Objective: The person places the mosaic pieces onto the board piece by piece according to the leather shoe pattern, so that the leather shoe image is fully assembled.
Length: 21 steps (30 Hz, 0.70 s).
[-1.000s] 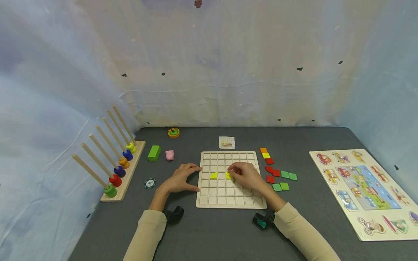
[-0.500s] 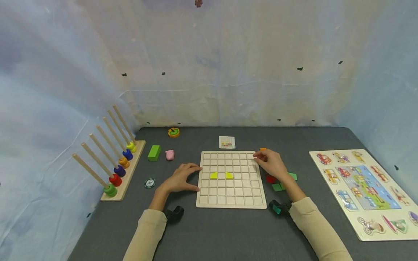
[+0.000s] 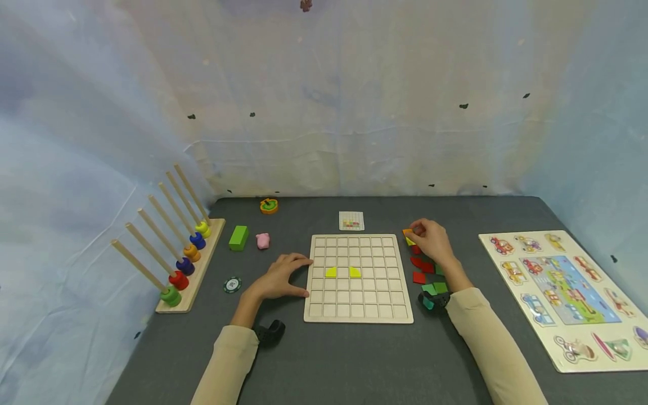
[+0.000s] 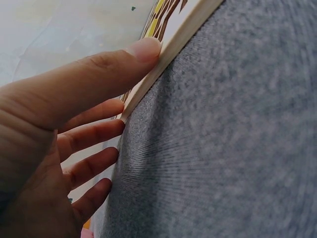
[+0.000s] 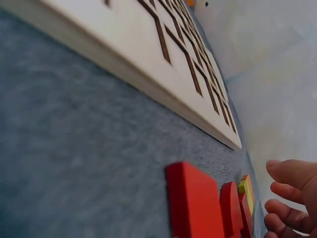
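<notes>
A wooden grid board (image 3: 356, 296) lies mid-table with two yellow tiles (image 3: 331, 273) in its cells. My left hand (image 3: 275, 279) rests against the board's left edge, its thumb tip (image 4: 146, 48) and straight fingertips touching the rim. Beyond the board's right side, my right hand (image 3: 432, 243) is over a short row of an orange tile (image 3: 407, 231), a yellow tile (image 3: 410, 242) and a red tile (image 3: 415, 249), partly covering them. In the right wrist view its thumb and fingers are apart, with nothing between them.
More red tiles (image 3: 418, 278) and green tiles (image 3: 440, 287) lie right of the board. A pattern card (image 3: 351, 221) sits behind it. Leftward are a peg stacker (image 3: 212, 243), green block (image 3: 238, 238), pink pig (image 3: 262, 241) and poker chip (image 3: 232, 285). A picture puzzle (image 3: 547, 337) lies far right.
My right hand has left the second yellow tile on the board and moved right and back to the loose tiles. My left hand has stayed at the board's edge.
</notes>
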Tool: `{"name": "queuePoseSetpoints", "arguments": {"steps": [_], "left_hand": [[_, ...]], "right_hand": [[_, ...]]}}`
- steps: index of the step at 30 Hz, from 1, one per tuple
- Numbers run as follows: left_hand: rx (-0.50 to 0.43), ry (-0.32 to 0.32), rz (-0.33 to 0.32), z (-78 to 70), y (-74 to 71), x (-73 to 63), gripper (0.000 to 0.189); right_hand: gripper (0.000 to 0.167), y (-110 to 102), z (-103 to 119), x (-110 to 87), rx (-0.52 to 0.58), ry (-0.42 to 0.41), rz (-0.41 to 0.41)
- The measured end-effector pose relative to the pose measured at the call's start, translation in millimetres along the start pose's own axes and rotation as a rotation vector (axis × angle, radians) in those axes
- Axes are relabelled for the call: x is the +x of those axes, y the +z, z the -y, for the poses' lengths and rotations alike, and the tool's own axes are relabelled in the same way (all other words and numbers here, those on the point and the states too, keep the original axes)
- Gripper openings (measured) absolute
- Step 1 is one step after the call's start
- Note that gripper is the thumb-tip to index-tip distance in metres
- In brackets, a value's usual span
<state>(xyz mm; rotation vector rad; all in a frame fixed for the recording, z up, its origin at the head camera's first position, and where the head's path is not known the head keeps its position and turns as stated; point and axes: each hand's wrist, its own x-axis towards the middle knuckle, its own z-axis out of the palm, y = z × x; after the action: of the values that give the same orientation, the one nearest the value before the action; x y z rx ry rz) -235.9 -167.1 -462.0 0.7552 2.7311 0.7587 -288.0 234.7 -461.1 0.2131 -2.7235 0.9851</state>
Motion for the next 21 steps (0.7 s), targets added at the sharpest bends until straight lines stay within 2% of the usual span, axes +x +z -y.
{"name": "queuePoseSetpoints", "arguments": {"steps": [6, 10, 15, 21], "left_hand": [[0.004, 0.009, -0.005, 0.4, 0.0, 0.3, 0.078], [0.000, 0.014, -0.005, -0.4, -0.2, -0.4, 0.078], [-0.001, 0.008, 0.002, -1.4, -0.6, -0.8, 0.078], [0.003, 0.006, 0.003, -1.7, -1.2, -0.2, 0.078]], "right_hand": [[0.043, 3.4, -0.3, 7.6, -0.072, 0.142, 0.061], [0.045, 5.8, 1.2, 9.9, -0.116, 0.214, 0.084], [0.043, 6.9, 1.9, 10.8, -0.128, 0.239, 0.081], [0.038, 6.3, -1.5, 11.5, -0.064, 0.244, 0.082]]}}
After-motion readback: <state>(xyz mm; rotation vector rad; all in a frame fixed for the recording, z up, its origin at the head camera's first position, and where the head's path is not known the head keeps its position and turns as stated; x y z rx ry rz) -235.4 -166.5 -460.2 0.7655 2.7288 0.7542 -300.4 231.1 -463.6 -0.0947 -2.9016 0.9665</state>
